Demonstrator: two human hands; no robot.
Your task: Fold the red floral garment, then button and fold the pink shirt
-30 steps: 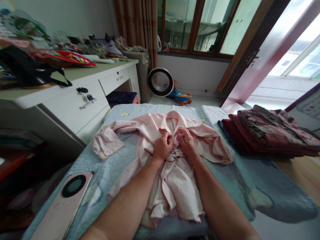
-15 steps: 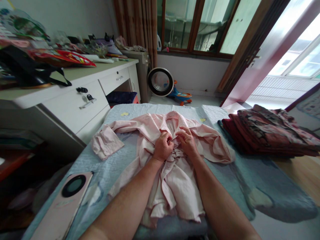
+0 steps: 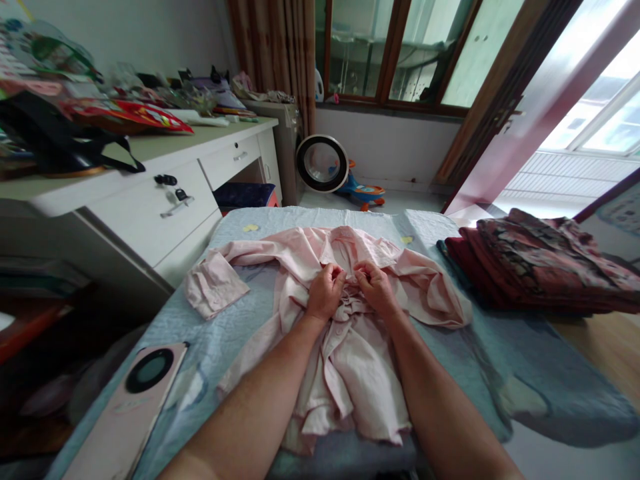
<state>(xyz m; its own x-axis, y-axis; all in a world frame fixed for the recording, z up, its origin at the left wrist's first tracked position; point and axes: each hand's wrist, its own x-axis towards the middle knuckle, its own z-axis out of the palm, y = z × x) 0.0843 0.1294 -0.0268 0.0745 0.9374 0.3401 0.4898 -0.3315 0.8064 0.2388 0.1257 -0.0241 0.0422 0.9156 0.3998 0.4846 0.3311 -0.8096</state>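
Shirt [image 3: 350, 347]: pink, spread front-up on the blue quilt [image 3: 240, 320], collar toward the far edge, hem bunched at the near edge, one sleeve thrown out left with cuff [image 3: 213, 288] folded over.
Left hand [image 3: 326, 292]: curled nearly closed, thumb and forefinger pinching the left front edge of the shirt just below the collar.
Right hand [image 3: 376, 288]: likewise curled, fingertips pinching the opposite front edge; knuckles of both hands almost touching over the centre line.
Step in hand, as judged: fastening a button near the top of the front opening; button itself hidden under the fingers, so cannot tell whether through the hole.
Doing it well: keep both edges flat and level, hold the hole open with one thumb, feed the button edge-first; match the hole to its own button, since the lower front lies rumpled and could mislead; smooth the cloth downward before moving to another button.
Risk: skewed front if the edges slip apart while pinched.
Drawers [image 3: 165, 213]: white, shut, contents unseen; keys [image 3: 173, 190] hanging from the lock.
Bin [image 3: 244, 195]: dark, under the desk, contents not visible.
Desk top [image 3: 165, 143]: crowded with a black bag [image 3: 55, 143] and bright packets.
Folded clothes [image 3: 540, 263]: dark red patterned stack at the right, well apart from the shirt.
Phone [image 3: 133, 407]: pink, face down on the quilt near the left corner.
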